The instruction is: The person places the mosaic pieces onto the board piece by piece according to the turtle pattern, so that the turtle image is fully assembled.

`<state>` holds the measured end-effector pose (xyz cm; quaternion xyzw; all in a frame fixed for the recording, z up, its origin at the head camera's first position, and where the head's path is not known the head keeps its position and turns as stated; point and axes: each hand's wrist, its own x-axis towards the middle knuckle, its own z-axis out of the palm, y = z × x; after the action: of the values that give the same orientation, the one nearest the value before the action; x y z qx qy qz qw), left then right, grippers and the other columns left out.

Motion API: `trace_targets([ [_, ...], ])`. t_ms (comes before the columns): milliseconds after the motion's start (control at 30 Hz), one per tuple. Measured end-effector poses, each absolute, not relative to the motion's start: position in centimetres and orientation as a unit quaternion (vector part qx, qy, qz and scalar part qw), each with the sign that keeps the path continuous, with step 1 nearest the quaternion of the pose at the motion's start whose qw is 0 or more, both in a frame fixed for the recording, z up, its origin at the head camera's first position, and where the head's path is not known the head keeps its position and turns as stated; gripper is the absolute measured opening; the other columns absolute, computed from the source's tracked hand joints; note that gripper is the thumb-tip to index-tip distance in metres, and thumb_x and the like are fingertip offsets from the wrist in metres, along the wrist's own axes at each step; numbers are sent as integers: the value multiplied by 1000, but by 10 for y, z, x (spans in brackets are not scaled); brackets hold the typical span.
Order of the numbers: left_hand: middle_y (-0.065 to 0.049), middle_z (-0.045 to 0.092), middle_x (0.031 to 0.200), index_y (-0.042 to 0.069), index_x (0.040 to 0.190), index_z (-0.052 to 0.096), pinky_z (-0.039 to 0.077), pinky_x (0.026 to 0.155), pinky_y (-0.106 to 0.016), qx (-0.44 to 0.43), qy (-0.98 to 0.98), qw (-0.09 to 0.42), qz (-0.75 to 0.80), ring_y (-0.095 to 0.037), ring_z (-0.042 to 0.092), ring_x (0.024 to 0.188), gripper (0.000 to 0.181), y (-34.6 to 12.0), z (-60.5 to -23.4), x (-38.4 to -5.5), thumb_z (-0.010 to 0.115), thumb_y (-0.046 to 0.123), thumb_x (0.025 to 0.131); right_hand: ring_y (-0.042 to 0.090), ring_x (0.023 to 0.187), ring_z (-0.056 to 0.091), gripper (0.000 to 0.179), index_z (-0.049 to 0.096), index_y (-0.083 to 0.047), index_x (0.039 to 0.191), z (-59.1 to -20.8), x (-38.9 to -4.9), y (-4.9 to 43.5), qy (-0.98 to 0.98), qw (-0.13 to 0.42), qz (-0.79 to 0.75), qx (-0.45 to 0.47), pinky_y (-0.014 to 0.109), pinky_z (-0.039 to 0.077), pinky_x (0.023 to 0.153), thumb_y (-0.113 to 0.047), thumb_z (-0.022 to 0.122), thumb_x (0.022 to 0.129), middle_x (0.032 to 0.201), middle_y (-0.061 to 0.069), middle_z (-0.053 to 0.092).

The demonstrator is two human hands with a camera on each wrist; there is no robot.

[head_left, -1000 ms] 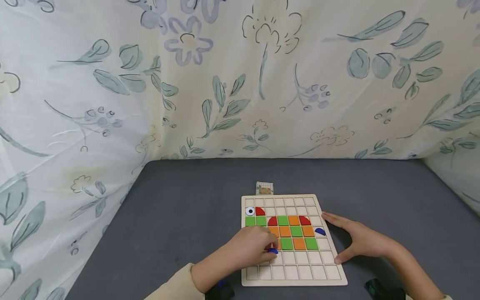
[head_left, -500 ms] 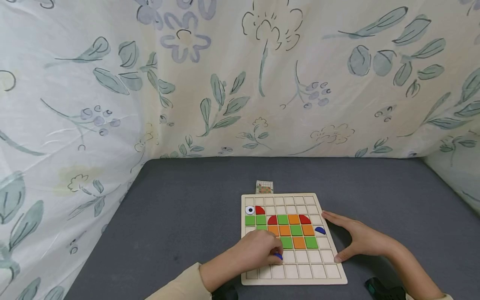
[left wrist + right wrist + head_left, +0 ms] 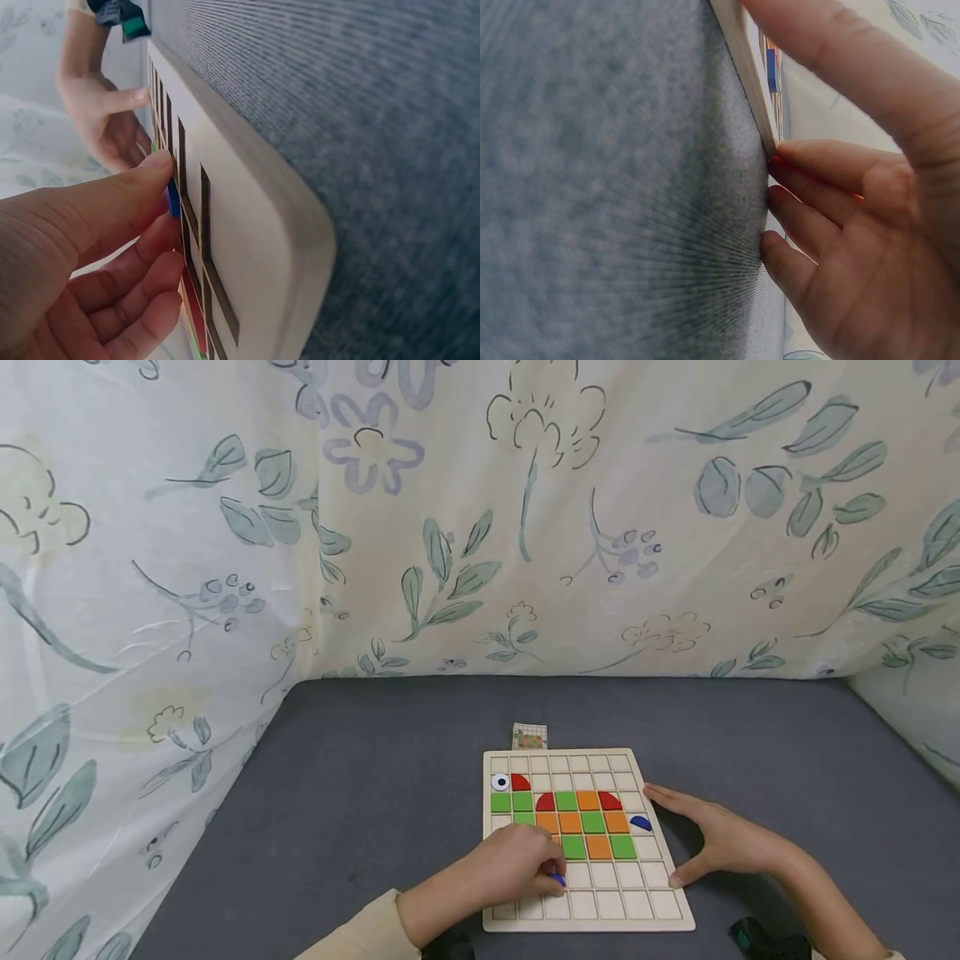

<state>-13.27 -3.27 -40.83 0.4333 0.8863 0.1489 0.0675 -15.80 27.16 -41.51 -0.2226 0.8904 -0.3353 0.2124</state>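
A pale wooden grid board point(image 3: 622, 905) lies on the grey table, with green, orange and red tiles in its cells. Between thumb and fingertip, my left hand point(image 3: 516, 862) pinches a blue half-round tile point(image 3: 558, 879) low over the lower-left cells. The left wrist view shows this blue tile point(image 3: 173, 200) edge-on, right at the board's surface. My right hand point(image 3: 731, 837) rests against the board's right side, thumb at the lower part and fingertips higher up, fingers spread. Another blue half-round tile point(image 3: 640, 822) sits in the rightmost column. My left hand hides some lower-left cells.
An eye tile point(image 3: 500, 782) and a red quarter-round tile point(image 3: 520, 782) fill cells at the upper left. A small pattern card point(image 3: 529, 737) lies behind the board's far edge. Flower-printed cloth point(image 3: 450, 527) hangs behind and beside the grey table point(image 3: 360, 793).
My left hand has moved slightly right and toward the near edge with the blue tile, uncovering a green tile; it barely shifts in the last half second. My right hand has stayed in place.
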Motion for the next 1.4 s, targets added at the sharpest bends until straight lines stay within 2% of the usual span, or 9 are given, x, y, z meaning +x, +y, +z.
trace_targets([
  [533,14,55,66,18,82,71,33,56,-9,433,885,81,149,5,42,60,11,-34,-408,-130,74,28,78,54,128,21,107,24,1,144,-417,-158,272,884,209,-347,-233,67,28,89,-31,84,62,144,31,22],
  [767,16,53,68,23,87,71,32,53,-10,428,891,58,144,6,41,60,14,-41,-401,-130,71,34,80,52,128,22,108,24,0,145,-418,-158,273,888,208,-341,-228,65,29,90,-34,84,61,145,29,23],
  [933,17,59,76,25,91,70,36,56,-9,418,888,94,167,7,46,66,17,-52,-389,-130,70,39,80,53,127,21,109,24,0,144,-419,-157,272,885,210,-349,-226,68,27,90,-33,84,60,146,29,22],
  [1167,15,64,86,23,97,69,41,58,-13,381,886,150,215,3,55,73,15,-81,-376,-128,66,29,84,50,128,24,108,25,-2,145,-419,-157,272,891,204,-335,-227,64,30,91,-35,84,60,146,27,24],
  [1400,14,64,89,22,99,68,43,62,-18,332,898,156,243,0,55,75,21,-116,-370,-122,68,33,82,52,128,23,107,24,-1,145,-419,-158,273,889,208,-339,-227,66,29,90,-32,84,61,145,29,23],
])
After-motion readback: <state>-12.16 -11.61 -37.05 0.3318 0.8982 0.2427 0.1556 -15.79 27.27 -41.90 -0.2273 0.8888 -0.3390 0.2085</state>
